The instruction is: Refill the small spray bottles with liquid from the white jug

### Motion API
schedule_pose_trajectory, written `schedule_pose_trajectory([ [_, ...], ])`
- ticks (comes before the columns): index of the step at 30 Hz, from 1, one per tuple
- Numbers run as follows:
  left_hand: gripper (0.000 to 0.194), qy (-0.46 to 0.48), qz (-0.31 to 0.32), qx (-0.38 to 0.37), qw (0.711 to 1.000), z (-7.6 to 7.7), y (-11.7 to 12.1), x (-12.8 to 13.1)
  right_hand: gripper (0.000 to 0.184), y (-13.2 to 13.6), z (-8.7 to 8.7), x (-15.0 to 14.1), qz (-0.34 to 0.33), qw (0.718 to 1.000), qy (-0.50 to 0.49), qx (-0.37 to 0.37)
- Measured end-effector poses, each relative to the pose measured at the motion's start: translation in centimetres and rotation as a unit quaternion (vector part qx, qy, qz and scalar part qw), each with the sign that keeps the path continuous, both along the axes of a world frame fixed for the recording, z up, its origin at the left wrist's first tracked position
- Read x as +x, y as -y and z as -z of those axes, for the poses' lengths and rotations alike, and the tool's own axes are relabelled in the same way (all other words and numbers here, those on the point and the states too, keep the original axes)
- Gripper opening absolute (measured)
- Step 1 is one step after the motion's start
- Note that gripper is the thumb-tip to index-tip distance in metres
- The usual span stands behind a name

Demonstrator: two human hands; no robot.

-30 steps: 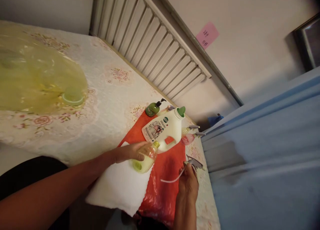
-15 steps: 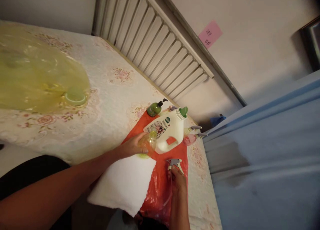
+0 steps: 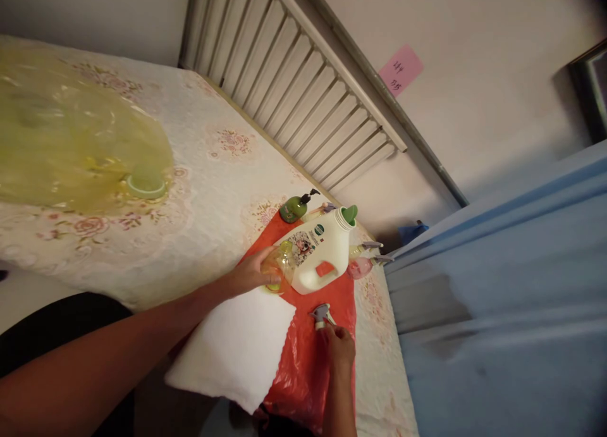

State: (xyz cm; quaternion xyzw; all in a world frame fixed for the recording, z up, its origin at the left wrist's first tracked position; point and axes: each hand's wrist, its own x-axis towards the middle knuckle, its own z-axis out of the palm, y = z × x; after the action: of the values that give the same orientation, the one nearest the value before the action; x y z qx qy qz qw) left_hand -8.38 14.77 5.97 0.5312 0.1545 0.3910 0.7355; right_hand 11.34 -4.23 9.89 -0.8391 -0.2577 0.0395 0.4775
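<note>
My left hand [image 3: 256, 272] is wrapped round a clear yellowish bottle [image 3: 281, 263] with no top on it, beside the big white jug. The jug [image 3: 327, 244] stands on a red plastic sheet [image 3: 301, 367], with a green spout piece [image 3: 349, 214] at its mouth. Over the right part of the sheet, my right hand [image 3: 340, 347] pinches a grey and white spray trigger head [image 3: 323, 317]. Its tube is mostly hidden. A white cloth [image 3: 237, 348] lies just below my left hand.
A green pump bottle [image 3: 293, 208] is behind the jug, and a pink spray bottle [image 3: 360, 267] is to its right. A yellow plastic bag [image 3: 80, 140] covers the left of the floral tablecloth [image 3: 213, 190]. A radiator [image 3: 294, 89] and a blue curtain [image 3: 497, 298] border the surface.
The bottle in my left hand has tilted and shifted slightly left. My right hand has lowered a little and turned the spray head, so its trailing tube no longer shows.
</note>
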Motion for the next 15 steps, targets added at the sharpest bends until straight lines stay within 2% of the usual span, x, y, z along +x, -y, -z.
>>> schedule_pose_trajectory([
  [8, 0.084, 0.027, 0.012, -0.024, 0.999, 0.3, 0.0, 0.2, 0.033, 0.1, 0.1, 1.8, -0.017, 0.999, -0.014, -0.045],
  [15, 0.082, 0.042, 0.009, -0.040, 0.998, 1.0, 0.0, 0.5, 0.023, -0.3, 1.0, 0.6, -0.087, 0.996, -0.011, -0.032],
])
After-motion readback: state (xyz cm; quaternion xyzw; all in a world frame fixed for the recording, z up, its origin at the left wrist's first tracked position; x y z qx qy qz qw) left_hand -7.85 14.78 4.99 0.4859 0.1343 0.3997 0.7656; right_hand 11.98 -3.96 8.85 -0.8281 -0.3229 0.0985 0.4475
